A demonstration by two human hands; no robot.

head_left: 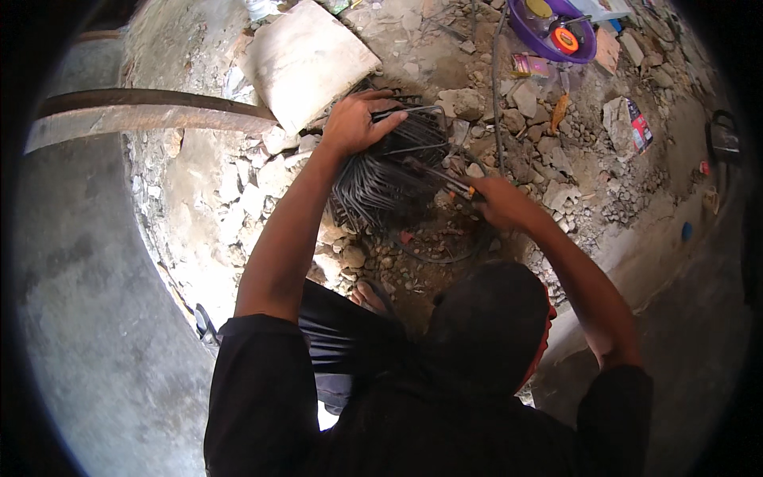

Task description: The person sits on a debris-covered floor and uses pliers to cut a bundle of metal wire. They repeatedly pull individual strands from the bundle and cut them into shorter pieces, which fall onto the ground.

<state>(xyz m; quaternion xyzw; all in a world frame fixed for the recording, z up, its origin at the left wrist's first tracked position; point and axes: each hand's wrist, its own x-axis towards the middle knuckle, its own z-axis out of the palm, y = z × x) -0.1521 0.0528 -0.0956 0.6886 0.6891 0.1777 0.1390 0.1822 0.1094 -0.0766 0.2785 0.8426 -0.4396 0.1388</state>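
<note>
A thick bundle of dark steel stirrups (366, 187), bent from thin rod, lies on the rubble in front of me. My left hand (358, 126) is on the bundle's upper side, its fingers curled over the rods and its thumb pointing right along them. From the right, my right hand (499, 203) grips long-handled pincers (445, 179) with orange bits on the handles. Their jaws reach into the right side of the bundle, where dark rods and shadow hide exactly what they touch.
A pale square board (310, 63) lies beyond the bundle. A purple basin (515, 28) at the far right holds an orange round item (564, 40) and other things. A dark cable (497, 87) crosses the broken stones. A wooden beam (159, 115) juts in from the left.
</note>
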